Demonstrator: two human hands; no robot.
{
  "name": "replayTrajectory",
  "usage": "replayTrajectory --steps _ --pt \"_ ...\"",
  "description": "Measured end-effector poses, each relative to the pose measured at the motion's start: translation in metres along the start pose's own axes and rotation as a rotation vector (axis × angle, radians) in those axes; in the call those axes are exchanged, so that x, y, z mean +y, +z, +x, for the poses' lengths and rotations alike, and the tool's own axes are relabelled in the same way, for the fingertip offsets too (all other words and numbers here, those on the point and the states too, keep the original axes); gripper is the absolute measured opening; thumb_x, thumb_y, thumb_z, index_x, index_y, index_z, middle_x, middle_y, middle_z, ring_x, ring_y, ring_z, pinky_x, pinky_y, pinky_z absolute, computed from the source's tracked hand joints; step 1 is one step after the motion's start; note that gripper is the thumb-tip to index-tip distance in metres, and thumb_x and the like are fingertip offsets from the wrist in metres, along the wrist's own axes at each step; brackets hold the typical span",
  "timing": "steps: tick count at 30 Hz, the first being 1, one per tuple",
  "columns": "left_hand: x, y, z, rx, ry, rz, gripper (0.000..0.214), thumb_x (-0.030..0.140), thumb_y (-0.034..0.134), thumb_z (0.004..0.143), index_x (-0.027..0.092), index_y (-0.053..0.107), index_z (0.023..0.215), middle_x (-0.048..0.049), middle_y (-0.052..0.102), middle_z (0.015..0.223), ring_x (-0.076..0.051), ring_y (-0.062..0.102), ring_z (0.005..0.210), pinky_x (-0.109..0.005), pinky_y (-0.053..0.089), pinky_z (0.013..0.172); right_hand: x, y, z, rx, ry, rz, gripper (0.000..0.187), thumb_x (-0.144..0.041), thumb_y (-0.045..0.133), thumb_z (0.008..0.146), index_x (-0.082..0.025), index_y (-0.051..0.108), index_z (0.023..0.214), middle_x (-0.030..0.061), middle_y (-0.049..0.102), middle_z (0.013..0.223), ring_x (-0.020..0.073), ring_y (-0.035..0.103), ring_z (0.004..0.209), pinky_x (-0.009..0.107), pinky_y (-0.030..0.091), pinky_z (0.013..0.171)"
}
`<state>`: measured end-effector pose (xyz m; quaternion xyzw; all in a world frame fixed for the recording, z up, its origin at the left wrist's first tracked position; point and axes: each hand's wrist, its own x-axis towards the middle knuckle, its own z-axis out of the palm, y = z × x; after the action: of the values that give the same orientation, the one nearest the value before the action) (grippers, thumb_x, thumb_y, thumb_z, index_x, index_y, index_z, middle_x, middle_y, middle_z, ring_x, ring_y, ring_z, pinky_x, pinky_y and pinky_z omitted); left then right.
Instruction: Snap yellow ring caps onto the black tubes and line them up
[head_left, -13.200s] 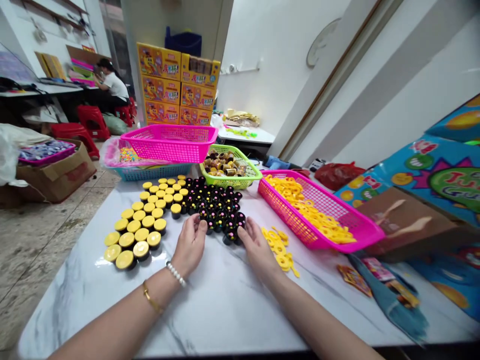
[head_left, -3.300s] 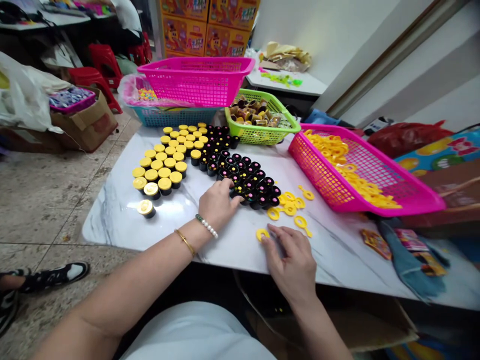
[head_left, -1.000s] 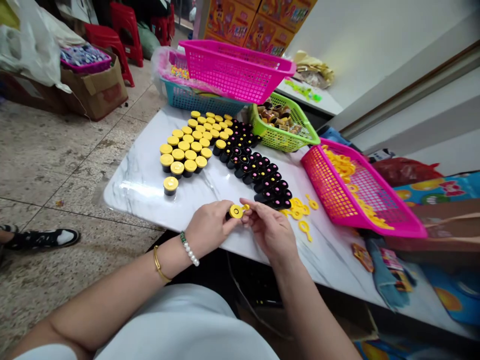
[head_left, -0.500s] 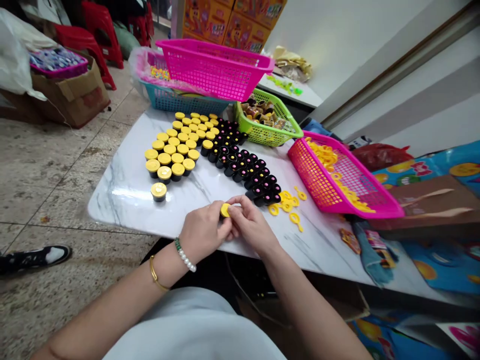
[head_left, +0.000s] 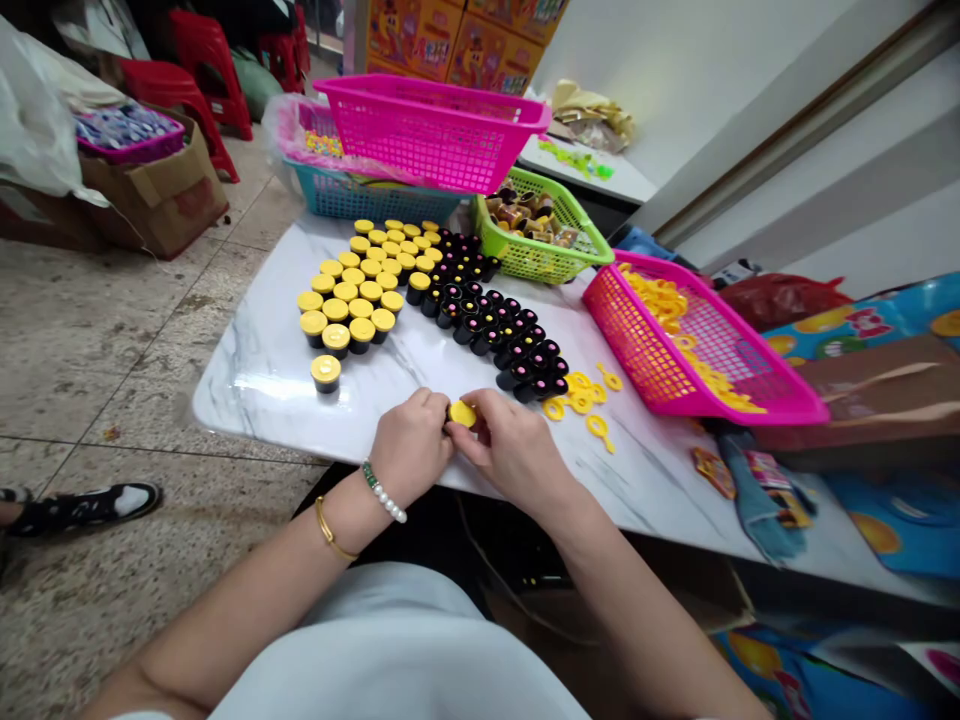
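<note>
Both my hands meet at the near edge of a white marble table (head_left: 255, 385). My left hand (head_left: 409, 448) is closed around a small black pot, mostly hidden in its fingers. My right hand (head_left: 510, 450) pinches a yellow lid (head_left: 463, 412) on top of that pot. Several black pots without lids (head_left: 487, 320) stand in rows beyond my hands. To their left are several pots with yellow lids (head_left: 360, 285), one (head_left: 325, 372) standing apart. A few loose yellow lids (head_left: 581, 402) lie to the right of my hands.
A pink basket (head_left: 645, 360) with yellow lids sits at the right. A green basket (head_left: 547, 262) of small brown items, a pink basket (head_left: 427, 130) and a blue basket (head_left: 352, 200) are at the back. Colourful packaging (head_left: 870, 400) lies far right. Someone's shoe (head_left: 82, 503) shows on the floor.
My left hand took a black pot from the rows and my right picked a loose yellow lid; both came to the table's near edge, and the lid now sits on the pot.
</note>
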<state>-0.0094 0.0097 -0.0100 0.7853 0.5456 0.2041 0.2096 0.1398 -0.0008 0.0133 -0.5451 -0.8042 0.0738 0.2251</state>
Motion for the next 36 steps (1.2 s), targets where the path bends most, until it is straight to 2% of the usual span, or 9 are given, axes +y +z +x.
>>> replayTrajectory --steps 6,11,14,16,22,25,30,32,36 --pt "-0.001 -0.002 0.003 -0.041 -0.001 -0.115 0.013 0.013 0.056 0.084 0.017 0.064 0.093 -0.0057 0.066 0.090 -0.021 0.064 0.086 -0.031 0.052 0.077 0.007 0.002 0.005 -0.027 0.006 0.132 0.014 -0.033 0.058 0.086 -0.019 0.054 0.087 -0.0012 0.059 0.063 0.0134 0.056 0.052 0.024 0.040 0.052" --pt "-0.011 -0.012 -0.029 0.282 0.017 -0.238 0.039 0.018 0.061 0.085 0.016 0.051 0.123 -0.0055 0.065 0.096 -0.018 0.063 0.085 -0.029 0.053 0.076 -0.012 0.014 0.036 -0.072 0.112 0.247 0.017 -0.035 0.062 0.081 -0.022 0.051 0.084 -0.0027 0.059 0.060 0.0149 0.056 0.052 0.025 0.040 0.053" --pt "-0.030 -0.028 -0.056 0.492 -0.001 -0.094 0.020 0.027 0.062 0.088 0.019 0.054 0.105 -0.0022 0.060 0.084 -0.017 0.059 0.074 -0.028 0.049 0.069 -0.032 0.030 0.060 -0.064 0.171 0.339 0.020 -0.033 0.067 0.077 -0.023 0.051 0.082 -0.0044 0.059 0.058 0.0148 0.057 0.054 0.026 0.040 0.057" --pt "-0.046 -0.040 -0.065 0.552 -0.033 0.050 0.017 0.032 0.062 0.089 0.019 0.053 0.094 -0.0016 0.057 0.080 -0.017 0.058 0.071 -0.027 0.045 0.065 -0.044 0.041 0.074 -0.069 0.226 0.446 0.024 -0.034 0.070 0.075 -0.023 0.050 0.082 -0.0051 0.060 0.058 0.0146 0.058 0.057 0.025 0.041 0.058" --pt "-0.081 -0.064 -0.037 0.444 -0.103 0.341 0.029 0.041 0.055 0.091 0.020 0.052 0.072 -0.0025 0.059 0.070 -0.017 0.054 0.063 -0.027 0.031 0.056 -0.053 0.045 0.075 -0.171 0.247 0.793 0.033 -0.041 0.073 0.077 -0.022 0.051 0.094 -0.0020 0.070 0.072 0.0154 0.067 0.068 0.025 0.049 0.063" --pt "-0.086 -0.067 -0.023 0.408 -0.176 0.411 0.029 0.041 0.053 0.090 0.020 0.055 0.070 -0.0043 0.063 0.072 -0.018 0.052 0.060 -0.027 0.025 0.052 -0.034 0.024 0.045 -0.063 0.166 0.668 0.020 -0.038 0.069 0.082 -0.022 0.058 0.088 0.0003 0.072 0.080 0.0143 0.066 0.070 0.026 0.050 0.066" --pt "-0.076 -0.060 -0.029 0.457 -0.085 0.386 0.033 0.040 0.052 0.092 0.020 0.052 0.067 -0.0022 0.059 0.066 -0.017 0.053 0.060 -0.027 0.028 0.052 0.030 -0.013 -0.008 0.327 0.255 0.013 0.014 -0.030 0.059 0.089 -0.020 0.066 0.094 0.0055 0.070 0.083 0.0173 0.063 0.070 0.030 0.046 0.069" --pt "-0.062 -0.050 -0.034 0.452 0.027 0.286 0.032 0.039 0.053 0.093 0.019 0.052 0.068 -0.0005 0.057 0.064 -0.015 0.053 0.059 -0.027 0.033 0.055 0.052 -0.018 -0.018 0.344 0.304 -0.148 0.017 -0.028 0.058 0.088 -0.019 0.066 0.099 0.0066 0.070 0.084 0.0195 0.064 0.073 0.031 0.044 0.068" --pt "-0.024 -0.030 -0.028 0.288 0.205 0.007 0.025 0.033 0.055 0.093 0.019 0.054 0.073 0.0013 0.057 0.067 -0.012 0.052 0.059 -0.025 0.039 0.060 0.071 -0.016 -0.017 0.273 0.354 -0.237 0.014 -0.028 0.057 0.088 -0.019 0.063 0.097 0.0055 0.070 0.082 0.0200 0.063 0.071 0.029 0.039 0.062"
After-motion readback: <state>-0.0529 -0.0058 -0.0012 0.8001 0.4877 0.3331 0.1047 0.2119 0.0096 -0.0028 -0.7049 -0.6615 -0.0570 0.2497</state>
